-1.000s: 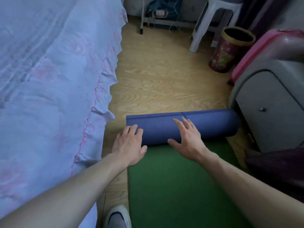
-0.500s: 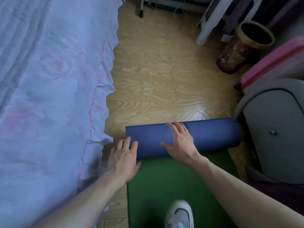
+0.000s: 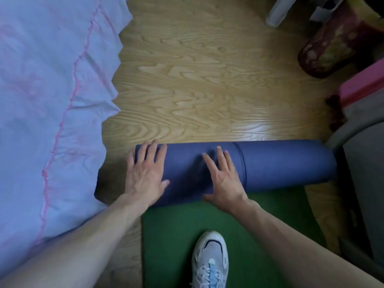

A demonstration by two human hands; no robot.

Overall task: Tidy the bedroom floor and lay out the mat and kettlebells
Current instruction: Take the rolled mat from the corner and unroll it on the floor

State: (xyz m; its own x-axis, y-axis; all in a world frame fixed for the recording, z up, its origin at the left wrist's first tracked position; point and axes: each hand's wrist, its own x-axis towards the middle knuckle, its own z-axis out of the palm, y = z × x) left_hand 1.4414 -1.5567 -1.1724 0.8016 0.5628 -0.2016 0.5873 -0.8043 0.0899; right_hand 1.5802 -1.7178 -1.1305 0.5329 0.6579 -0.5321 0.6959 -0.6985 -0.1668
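The mat lies partly unrolled on the wooden floor. Its blue rolled part (image 3: 280,163) stretches across the middle, and its green inner face (image 3: 178,229) is spread flat toward me. My left hand (image 3: 145,173) rests flat on the roll's left end, fingers apart. Near the roll's middle my right hand (image 3: 224,179) presses flat with spread fingers. Neither hand grips the mat. No kettlebells are in view.
The bed with a pale blue frilled cover (image 3: 52,100) fills the left. A grey cabinet (image 3: 365,173) touches the roll's right end. A patterned bin (image 3: 330,48), a pink object (image 3: 365,84) and a white stool leg (image 3: 278,11) stand beyond. My white shoe (image 3: 209,260) is on the green mat.
The roll has moved a little farther from me, with more green mat laid out. Both hands stayed on it. My shoe has stepped forward onto the green part.
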